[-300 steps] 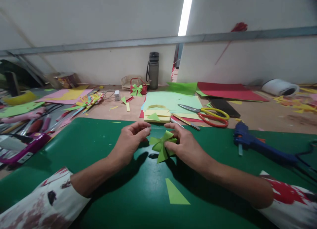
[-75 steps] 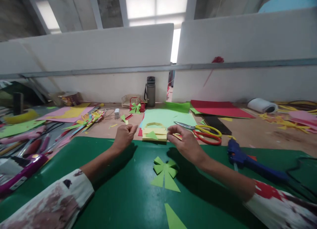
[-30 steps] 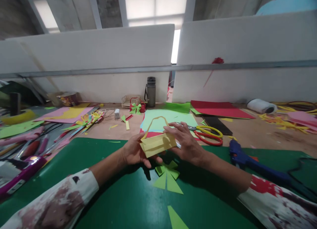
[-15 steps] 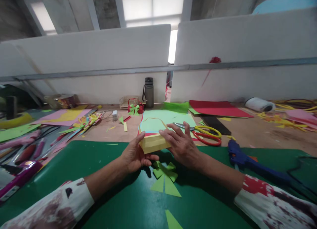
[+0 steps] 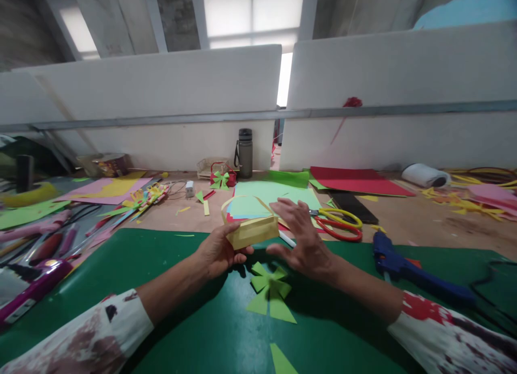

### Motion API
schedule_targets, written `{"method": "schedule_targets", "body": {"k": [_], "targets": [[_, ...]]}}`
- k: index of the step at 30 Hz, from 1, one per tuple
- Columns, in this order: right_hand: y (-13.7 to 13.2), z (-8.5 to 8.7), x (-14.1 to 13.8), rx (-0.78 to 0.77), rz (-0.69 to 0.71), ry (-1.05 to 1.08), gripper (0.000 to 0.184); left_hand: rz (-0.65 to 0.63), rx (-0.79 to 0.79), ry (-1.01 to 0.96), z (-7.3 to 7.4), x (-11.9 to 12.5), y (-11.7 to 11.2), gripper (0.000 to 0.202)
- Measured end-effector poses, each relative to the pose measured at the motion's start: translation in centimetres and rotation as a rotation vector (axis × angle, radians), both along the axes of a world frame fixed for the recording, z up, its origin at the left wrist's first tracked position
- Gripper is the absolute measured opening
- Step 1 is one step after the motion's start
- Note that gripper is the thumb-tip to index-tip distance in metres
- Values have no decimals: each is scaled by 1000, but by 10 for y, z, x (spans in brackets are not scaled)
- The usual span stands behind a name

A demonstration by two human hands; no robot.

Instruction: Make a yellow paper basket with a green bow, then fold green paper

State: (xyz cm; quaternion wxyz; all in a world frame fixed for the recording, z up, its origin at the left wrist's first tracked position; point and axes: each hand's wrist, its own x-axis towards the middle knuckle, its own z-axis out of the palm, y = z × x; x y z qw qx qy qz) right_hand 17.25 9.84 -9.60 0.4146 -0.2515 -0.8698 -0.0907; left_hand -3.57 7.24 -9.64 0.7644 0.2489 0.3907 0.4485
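Observation:
My left hand [image 5: 218,250] grips a small yellow paper basket [image 5: 251,229] with a thin looped handle, held just above the green mat [image 5: 169,304]. My right hand [image 5: 301,239] hovers beside the basket's right end with its fingers spread and nothing in it. A light green paper bow [image 5: 270,292] lies flat on the mat right below both hands. A green paper triangle [image 5: 280,360] lies nearer to me on the mat.
Yellow and red scissors [image 5: 337,223] lie on light green sheets [image 5: 274,193] behind my hands. A blue glue gun [image 5: 407,266] rests at the right. A grey bottle [image 5: 244,153], a red basket with a bow [image 5: 221,177], red paper [image 5: 355,180] and tools [image 5: 36,244] crowd the desk.
My hands left the green bow on the mat, reached to the yellow basket and lifted it. In the last half second my right hand came off the basket and opened.

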Motion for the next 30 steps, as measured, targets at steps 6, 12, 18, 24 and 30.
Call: {"method": "schedule_targets", "body": {"k": [6, 12, 18, 24, 30], "targets": [[1, 13, 2, -614, -79, 419, 36, 13, 9, 43, 6, -5, 0, 37], [-22, 14, 4, -806, -65, 178, 17, 20, -42, 98, 6, -6, -2, 34], [-19, 7, 5, -1002, -108, 304, 27, -4, -74, 109, 6, -3, -6, 31], [-14, 7, -4, -1164, -59, 434, 35, -68, -58, 102, 6, 2, -12, 32], [-18, 9, -11, -1166, -5, 470, 28, -116, -43, 60, 7, -1, -11, 38]]}}
